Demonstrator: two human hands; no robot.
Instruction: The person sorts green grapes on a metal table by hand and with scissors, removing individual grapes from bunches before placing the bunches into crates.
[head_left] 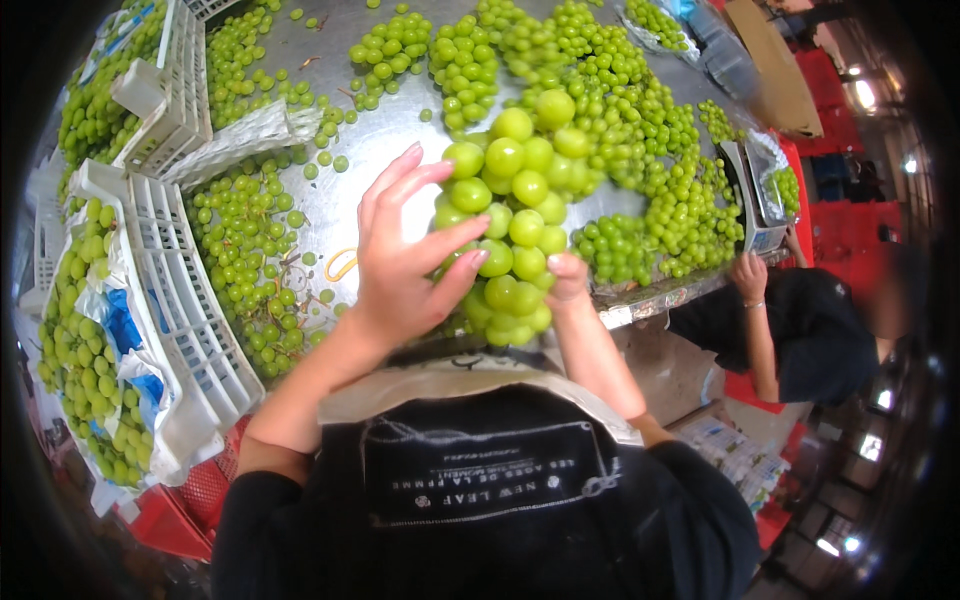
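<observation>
Grapes [515, 225], L hand [405, 250] alongside, R hand [570, 282] opp.

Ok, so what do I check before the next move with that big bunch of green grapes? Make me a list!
1. Left hand on the bunch: ok, its fingers are against the bunch's left side.
2. Right hand at the bunch: ok, it is by the lower right side.
3. Firm grip on the stem: cannot tell, no stem shows among the grapes.
4. Metal table tidy: not ok, loose grapes are scattered on its left part.
5. The other person's hand out of the way: ok, it is off to the right, near the table's edge.
</observation>
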